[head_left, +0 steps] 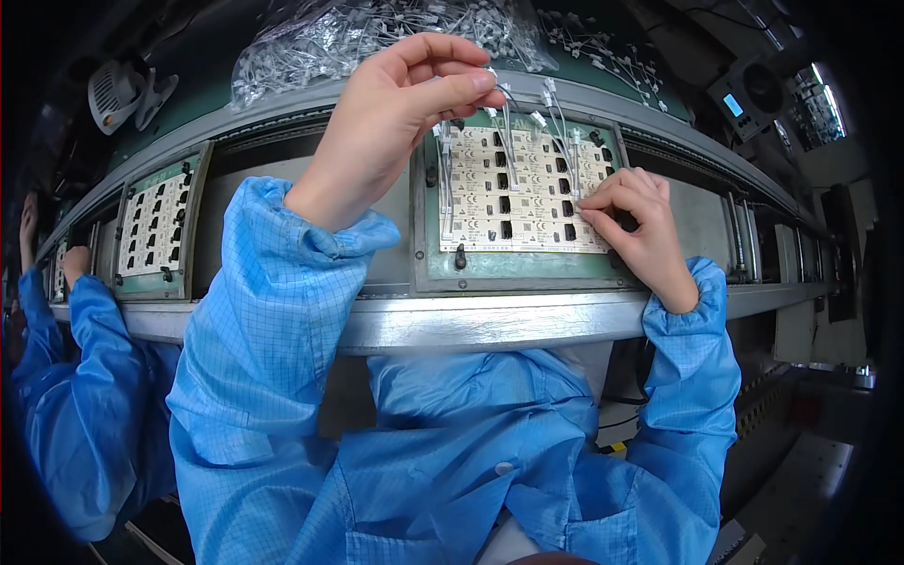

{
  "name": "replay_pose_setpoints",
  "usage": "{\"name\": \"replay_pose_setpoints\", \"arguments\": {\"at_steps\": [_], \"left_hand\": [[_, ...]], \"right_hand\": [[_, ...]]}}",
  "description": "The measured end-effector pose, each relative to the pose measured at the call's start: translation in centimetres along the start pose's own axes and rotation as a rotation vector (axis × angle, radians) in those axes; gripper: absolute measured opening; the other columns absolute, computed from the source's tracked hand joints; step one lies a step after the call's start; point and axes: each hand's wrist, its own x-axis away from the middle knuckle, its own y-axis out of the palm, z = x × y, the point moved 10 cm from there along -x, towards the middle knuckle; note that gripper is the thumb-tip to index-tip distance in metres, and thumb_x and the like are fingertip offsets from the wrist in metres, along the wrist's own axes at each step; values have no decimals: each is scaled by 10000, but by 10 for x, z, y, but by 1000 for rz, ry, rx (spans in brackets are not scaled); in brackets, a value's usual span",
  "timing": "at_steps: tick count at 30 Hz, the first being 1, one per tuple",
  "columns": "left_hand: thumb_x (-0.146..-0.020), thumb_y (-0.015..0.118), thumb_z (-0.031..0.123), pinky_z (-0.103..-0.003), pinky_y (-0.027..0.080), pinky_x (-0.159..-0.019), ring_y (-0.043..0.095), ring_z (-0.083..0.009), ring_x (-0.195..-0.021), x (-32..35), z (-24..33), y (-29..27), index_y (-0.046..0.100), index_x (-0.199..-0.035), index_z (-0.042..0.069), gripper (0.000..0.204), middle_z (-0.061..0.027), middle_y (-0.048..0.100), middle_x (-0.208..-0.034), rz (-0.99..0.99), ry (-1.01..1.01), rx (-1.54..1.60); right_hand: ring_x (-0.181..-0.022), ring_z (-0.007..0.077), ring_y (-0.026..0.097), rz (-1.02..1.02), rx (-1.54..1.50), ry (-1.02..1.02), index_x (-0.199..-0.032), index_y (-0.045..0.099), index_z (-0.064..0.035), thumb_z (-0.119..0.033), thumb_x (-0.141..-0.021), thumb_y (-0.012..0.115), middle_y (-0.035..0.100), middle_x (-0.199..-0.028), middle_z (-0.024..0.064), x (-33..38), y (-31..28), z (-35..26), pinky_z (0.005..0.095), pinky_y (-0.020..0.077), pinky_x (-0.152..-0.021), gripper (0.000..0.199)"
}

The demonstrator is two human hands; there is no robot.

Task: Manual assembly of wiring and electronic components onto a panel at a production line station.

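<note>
A panel of white circuit boards (461,205) with black connectors sits in a green fixture (546,270) in front of me. My left hand (391,108) is raised over its far left corner, thumb and forefinger pinched on a thin wire cable (509,127) that hangs down onto the boards. Other thin cables with white plugs (549,87) trail over the panel's far edge. At the panel's right side, my right hand (642,224) is closed, thumb and forefinger together at the lower end of a cable. Whatever lies between those fingertips is hidden.
Beyond the far rail lies a clear plastic bag of cables (311,56), with loose cables (621,68) right of it. A metal rail (490,322) runs along the near side. Another board fixture (155,226) stands left, near a co-worker's hand (75,262). A speaker-like device (758,89) sits far right.
</note>
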Motion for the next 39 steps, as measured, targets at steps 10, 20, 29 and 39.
{"name": "replay_pose_setpoints", "arguments": {"at_steps": [10, 20, 29, 39], "left_hand": [[-968, 694, 126, -305, 512, -1016, 690, -205, -1100, 7, 1, 8, 603, -1225, 13, 296, -96, 688, -1102, -18, 57, -55], [-896, 697, 2, -296, 556, -907, 703, -177, -981, -2, 11, -1, 686, -1070, 3, 175, -80, 711, -1040, 29, 227, -209], [-801, 679, -18, -297, 569, -725, 707, -167, -816, 0, 4, 21, 695, -911, 1, 113, -93, 715, -893, 48, 294, -320], [-784, 618, 11, -399, 447, -844, 606, -263, -810, 36, 26, 59, 633, -857, 63, 91, -82, 585, -873, 56, 904, -891]], "right_hand": [[-886, 171, 560, -80, -71, 43, -893, 727, -67, -114, -855, 735, 627, -866, 1, 4, 7, -1, 347, 305, -936, 60], [-890, 219, 560, -47, 10, -66, -878, 692, -54, -79, -847, 717, 615, -865, 35, -4, -1, -11, 368, 323, -914, 47], [-1015, 322, 549, -97, 169, -103, -1034, 699, -29, -38, -871, 621, 615, -986, 121, 21, -2, -26, 444, 337, -1018, 181], [-1110, 342, 544, -107, 164, -99, -1166, 658, -32, -59, -902, 606, 603, -1093, 145, -27, -18, 52, 464, 339, -1049, 270]]}}
